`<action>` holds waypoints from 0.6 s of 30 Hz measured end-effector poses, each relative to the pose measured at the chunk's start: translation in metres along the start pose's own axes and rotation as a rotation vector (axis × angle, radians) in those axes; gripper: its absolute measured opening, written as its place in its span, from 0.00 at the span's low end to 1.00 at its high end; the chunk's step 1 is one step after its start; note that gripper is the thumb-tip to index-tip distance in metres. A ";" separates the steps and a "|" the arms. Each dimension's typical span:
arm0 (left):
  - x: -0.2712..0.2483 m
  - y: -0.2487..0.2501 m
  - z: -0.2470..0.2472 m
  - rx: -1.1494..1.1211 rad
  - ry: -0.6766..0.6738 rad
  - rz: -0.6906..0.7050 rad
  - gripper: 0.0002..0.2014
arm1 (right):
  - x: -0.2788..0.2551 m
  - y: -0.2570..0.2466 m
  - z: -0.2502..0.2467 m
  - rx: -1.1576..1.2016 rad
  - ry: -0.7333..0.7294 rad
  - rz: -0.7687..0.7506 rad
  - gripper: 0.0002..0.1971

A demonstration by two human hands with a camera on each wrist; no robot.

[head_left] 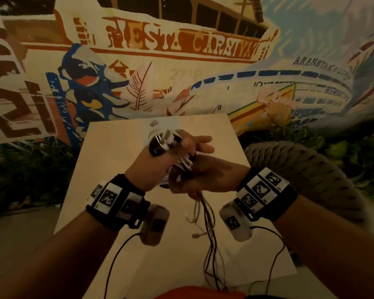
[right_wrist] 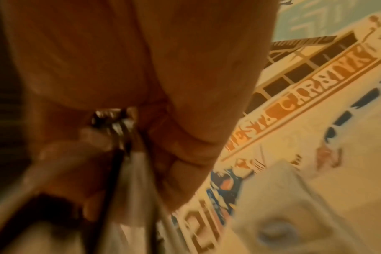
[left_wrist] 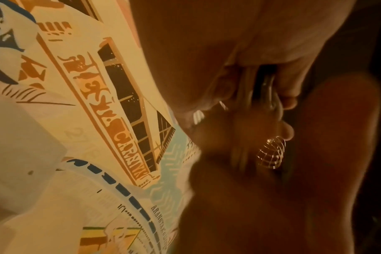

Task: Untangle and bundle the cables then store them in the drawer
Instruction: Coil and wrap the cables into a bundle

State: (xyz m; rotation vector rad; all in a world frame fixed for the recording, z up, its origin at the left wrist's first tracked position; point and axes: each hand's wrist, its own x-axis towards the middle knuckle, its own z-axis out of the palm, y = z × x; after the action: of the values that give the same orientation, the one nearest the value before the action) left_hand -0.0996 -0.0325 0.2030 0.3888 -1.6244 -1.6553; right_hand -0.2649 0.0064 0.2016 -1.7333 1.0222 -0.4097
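Observation:
A bundle of white and dark cables (head_left: 187, 161) is held between both hands above the pale wooden table (head_left: 108, 152). My left hand (head_left: 177, 151) grips the upper part, where black and white plugs (head_left: 161, 142) stick out past its thumb side; in the left wrist view the cables (left_wrist: 249, 86) run between the thumb and fingers. My right hand (head_left: 195, 178) is curled round the cables just below. In the blurred right wrist view the strands (right_wrist: 120, 135) leave its fist. The loose cable ends (head_left: 206, 225) hang down toward my lap. No drawer shows.
A small grey object (head_left: 154, 123) lies near the table's far edge. A grey braided round seat (head_left: 307, 169) stands right of the table. A painted mural wall (head_left: 181, 61) with green plants (head_left: 30, 169) at its foot is behind. A wire spiral (left_wrist: 272, 153) shows beside my fingers.

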 end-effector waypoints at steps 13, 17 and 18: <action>-0.010 -0.005 -0.021 0.437 0.286 -0.095 0.10 | -0.030 0.042 0.002 0.382 0.071 0.277 0.21; -0.012 0.000 -0.028 0.829 0.066 -0.151 0.17 | -0.029 0.038 -0.002 0.376 0.112 0.345 0.21; -0.010 0.002 -0.027 0.982 -0.014 -0.166 0.17 | -0.028 0.036 -0.002 0.365 0.114 0.361 0.21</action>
State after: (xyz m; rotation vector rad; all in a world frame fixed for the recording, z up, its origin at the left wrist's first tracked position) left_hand -0.0736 -0.0442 0.1981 1.0053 -2.3815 -0.8410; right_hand -0.2984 0.0233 0.1759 -1.1838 1.2296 -0.4343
